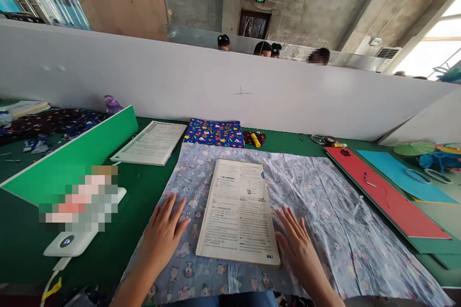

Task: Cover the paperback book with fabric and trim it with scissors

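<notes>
Two things could go wrong: a sliding palm might ruck the cloth [313,182], which is creased to the right of the right hand [297,235], and a nudge from that hand's thumb might skew the book [237,213], lying on the cloth between the hands. Both grips are wide and hold nothing, palms down, fingers pointing forward. The left hand [165,223] rests apart from the book; whether the right touches its edge I cannot tell.
</notes>
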The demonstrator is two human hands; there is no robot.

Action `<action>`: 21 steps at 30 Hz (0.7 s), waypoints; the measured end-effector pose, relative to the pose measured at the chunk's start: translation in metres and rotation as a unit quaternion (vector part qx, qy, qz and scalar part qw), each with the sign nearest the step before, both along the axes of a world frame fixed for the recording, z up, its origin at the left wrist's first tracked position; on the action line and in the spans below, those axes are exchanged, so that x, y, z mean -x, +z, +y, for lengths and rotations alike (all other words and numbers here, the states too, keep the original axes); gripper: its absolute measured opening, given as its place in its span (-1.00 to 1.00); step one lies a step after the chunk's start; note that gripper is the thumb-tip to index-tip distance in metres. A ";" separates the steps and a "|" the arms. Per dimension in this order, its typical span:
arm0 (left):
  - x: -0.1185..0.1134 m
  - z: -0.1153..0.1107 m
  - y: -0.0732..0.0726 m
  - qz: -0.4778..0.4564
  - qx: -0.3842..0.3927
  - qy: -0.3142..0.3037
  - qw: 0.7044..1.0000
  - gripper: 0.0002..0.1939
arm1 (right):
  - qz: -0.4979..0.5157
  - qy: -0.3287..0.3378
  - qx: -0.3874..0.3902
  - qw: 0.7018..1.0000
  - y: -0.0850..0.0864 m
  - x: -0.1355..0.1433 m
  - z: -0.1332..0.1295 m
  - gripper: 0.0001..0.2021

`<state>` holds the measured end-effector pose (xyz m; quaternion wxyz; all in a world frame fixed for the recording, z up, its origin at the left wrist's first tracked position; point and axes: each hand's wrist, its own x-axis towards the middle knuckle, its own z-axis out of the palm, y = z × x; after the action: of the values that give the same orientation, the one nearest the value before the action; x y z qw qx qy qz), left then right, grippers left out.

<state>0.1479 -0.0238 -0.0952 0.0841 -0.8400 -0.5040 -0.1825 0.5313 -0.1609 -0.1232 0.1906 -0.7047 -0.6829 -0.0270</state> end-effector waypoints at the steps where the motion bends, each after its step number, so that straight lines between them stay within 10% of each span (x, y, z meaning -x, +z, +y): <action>1: 0.000 0.002 -0.003 0.014 -0.004 0.001 1.000 -0.38 | -0.006 -0.001 0.008 1.000 -0.001 0.003 0.002 -0.41; 21: 0.001 0.001 -0.012 0.039 0.011 0.005 0.999 -0.36 | -0.037 -0.014 0.029 0.999 -0.006 0.008 0.004 -0.44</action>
<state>0.1468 -0.0226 -0.1067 0.0950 -0.8447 -0.5068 -0.1433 0.5231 -0.1572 -0.1296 0.1447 -0.7176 -0.6803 -0.0360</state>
